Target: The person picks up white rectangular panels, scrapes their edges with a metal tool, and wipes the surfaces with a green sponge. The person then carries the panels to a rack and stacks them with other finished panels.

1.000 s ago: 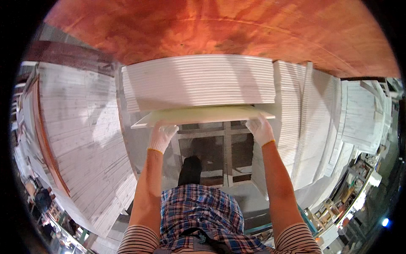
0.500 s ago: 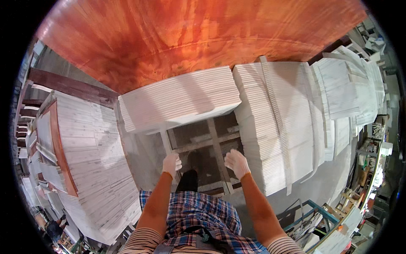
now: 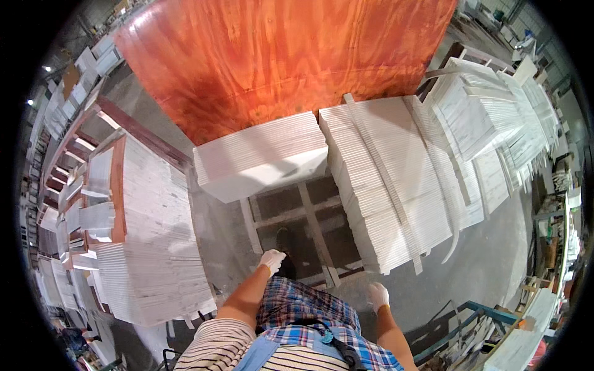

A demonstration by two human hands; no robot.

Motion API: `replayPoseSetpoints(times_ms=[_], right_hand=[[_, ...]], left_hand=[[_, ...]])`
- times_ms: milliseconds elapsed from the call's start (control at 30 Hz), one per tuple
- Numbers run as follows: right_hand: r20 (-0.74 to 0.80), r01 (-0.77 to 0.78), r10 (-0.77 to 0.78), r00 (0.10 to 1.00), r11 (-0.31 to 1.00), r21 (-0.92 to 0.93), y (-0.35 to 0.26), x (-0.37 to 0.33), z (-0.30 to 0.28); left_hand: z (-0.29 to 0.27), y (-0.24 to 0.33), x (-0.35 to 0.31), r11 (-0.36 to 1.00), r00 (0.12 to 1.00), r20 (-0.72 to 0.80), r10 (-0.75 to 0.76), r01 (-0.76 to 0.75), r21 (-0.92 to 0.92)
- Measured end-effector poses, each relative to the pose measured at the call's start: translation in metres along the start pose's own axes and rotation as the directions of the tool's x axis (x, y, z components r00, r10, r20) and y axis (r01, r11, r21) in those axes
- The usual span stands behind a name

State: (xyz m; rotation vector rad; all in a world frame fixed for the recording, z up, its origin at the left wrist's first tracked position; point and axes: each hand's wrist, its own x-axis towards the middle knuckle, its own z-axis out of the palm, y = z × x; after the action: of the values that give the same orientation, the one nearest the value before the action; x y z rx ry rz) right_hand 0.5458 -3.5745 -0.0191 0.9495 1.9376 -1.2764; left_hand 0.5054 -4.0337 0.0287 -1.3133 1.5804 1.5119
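My left hand [image 3: 272,261], in a white glove, hangs in front of my body above the wooden floor frame [image 3: 307,217]. Its fingers are loosely curled with nothing visible in them. My right hand [image 3: 378,297], also gloved, is lower, at my right side, over the grey floor. It shows no held thing, and how its fingers lie is hard to make out. Neither hand touches the stacks. Ahead, a low stack of white slats [image 3: 263,151] stands against an orange-stained wooden board [image 3: 291,55]. A larger strapped stack of white slats [image 3: 383,179] stands to the right.
At left, a long stack of whitish planks [image 3: 158,229] lies beside a dark red beam [image 3: 139,136]. More pale slabs [image 3: 476,117] are piled at the far right. A blue-green metal rack [image 3: 489,312] with offcuts stands near right. A dark shoe is inside the floor frame.
My view has tilted up and shifted, so more of the board and hall shows. Both hands are lower; the right has dropped from beside the strapped stack to my side.
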Motion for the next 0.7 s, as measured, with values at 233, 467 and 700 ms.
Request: replayPoseSetpoints(times_ms=[233,467,700], right_hand=[[0.104,0.296,-0.281,0.954,0.937,-0.187,0.130,-0.024,-0.063],[0.246,0.265,-0.247,0.937,0.964,-0.039,0.178,-0.017,-0.082],[0.158,0.199,-0.209,0.965,0.977,0.078,0.073,-0.048,-0.053]], left_hand=[[0.051,-0.047,-0.016,0.891,0.967,0.165,0.194,-0.244,0.382],[0.049,-0.033,-0.051,0.643,0.892,0.319,0.320,-0.452,0.618],[0.043,-0.039,-0.030,0.673,0.904,0.233,0.359,-0.423,0.607]])
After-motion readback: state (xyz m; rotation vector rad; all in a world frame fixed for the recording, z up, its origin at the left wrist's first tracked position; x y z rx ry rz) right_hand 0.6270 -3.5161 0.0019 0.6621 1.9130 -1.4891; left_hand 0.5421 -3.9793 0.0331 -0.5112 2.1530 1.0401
